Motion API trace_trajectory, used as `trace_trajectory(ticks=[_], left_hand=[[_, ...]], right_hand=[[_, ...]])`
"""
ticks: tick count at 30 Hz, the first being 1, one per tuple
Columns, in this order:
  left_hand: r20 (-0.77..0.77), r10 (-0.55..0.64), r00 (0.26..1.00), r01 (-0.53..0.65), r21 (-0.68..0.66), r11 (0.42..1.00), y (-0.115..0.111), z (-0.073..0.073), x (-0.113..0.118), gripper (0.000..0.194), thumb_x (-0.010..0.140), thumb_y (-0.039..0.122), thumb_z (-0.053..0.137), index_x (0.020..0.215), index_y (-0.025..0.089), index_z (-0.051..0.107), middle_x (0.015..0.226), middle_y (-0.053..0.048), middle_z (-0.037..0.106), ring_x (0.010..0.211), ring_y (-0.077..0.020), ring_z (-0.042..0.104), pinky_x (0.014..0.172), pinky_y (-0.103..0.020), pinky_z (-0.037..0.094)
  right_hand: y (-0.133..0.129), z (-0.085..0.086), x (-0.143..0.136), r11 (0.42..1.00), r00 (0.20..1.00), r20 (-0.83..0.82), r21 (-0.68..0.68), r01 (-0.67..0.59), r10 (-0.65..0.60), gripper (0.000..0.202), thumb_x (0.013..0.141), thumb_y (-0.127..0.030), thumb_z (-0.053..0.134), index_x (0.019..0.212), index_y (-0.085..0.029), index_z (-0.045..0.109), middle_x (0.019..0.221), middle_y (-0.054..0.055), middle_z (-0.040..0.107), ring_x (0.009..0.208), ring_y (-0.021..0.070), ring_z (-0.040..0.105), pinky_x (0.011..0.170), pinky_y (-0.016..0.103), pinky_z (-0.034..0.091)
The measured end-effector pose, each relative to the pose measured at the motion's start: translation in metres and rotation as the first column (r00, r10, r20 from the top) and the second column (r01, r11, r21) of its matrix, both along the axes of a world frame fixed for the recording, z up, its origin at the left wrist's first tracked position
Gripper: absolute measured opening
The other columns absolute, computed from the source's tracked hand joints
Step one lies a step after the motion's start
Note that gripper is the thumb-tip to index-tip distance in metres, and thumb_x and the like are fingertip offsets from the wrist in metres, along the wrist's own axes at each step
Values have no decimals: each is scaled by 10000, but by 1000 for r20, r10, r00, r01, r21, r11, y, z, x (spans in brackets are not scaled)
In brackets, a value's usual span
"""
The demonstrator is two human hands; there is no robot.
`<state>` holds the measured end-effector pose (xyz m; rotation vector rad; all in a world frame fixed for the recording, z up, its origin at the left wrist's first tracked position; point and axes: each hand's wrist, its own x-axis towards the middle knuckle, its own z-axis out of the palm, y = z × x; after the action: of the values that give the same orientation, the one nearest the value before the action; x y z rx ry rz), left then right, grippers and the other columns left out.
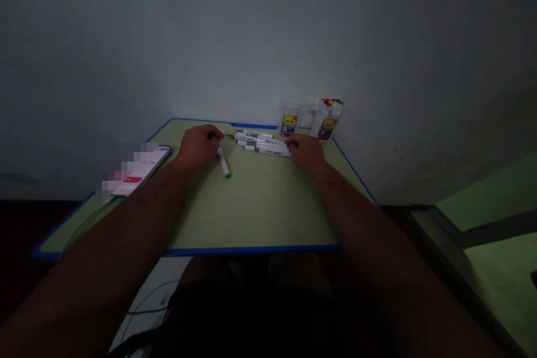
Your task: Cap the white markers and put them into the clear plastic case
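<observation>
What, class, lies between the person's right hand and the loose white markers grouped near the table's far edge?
Nothing visible does. The right hand is at the right ends of the white markers, apparently touching them. The clear case stands behind, not between.

Two bare forearms stretch forward over the worktop, the left hand and right hand well apart near its far edge, backs upward, fingers curled inward.
</observation>
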<state>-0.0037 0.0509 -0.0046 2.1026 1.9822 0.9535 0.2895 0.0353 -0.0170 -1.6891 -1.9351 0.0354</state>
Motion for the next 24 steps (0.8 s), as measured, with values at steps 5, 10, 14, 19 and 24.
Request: trace_trajectory(ticks=[5,10,14,19,24], left_hand=[[51,10,999,-10,-7,1000,-1,0,0,262,844,168,597,984,202,816,832,-63,774,724,-221,673,735,-344,498],[81,30,996,-32,30,999,-4,3,1,249,820,160,609,959,199,812,839,-51,773,754,-223,677,743,-331,500],[113,60,992,-67,62,996,2,1,-4,218,802,185,628,931,216,802,873,-48,783,813,-233,681,782,-337,511],[280,146,949,-186,124,975,18,-7,-21,282,792,233,625,1009,188,800,933,-74,787,807,-226,679,762,-342,520],[352,181,918,-236,119,965,22,-8,-26,291,783,233,623,1011,187,798,950,-79,790,797,-233,674,740,-358,530]], right_hand=[[1,-2,1,1000,1000,10,-22,-16,16,287,929,-139,563,1059,-226,802,1110,57,802,1050,227,722,965,352,514],[0,-4,0,998,998,26,-44,-54,55,289,932,-146,570,1067,-232,810,1129,63,800,1075,230,721,985,357,519],[-1,-3,-1,996,996,55,-62,-60,63,291,939,-150,571,1079,-229,813,1149,69,796,1095,232,718,999,357,514],[-1,-3,1,997,997,62,-65,-40,44,294,939,-153,571,1098,-213,811,1163,75,794,1109,243,718,1011,360,508],[0,-4,2,996,997,69,-82,-36,41,283,938,-160,581,1093,-222,810,1165,74,792,1109,244,713,1009,370,508]])
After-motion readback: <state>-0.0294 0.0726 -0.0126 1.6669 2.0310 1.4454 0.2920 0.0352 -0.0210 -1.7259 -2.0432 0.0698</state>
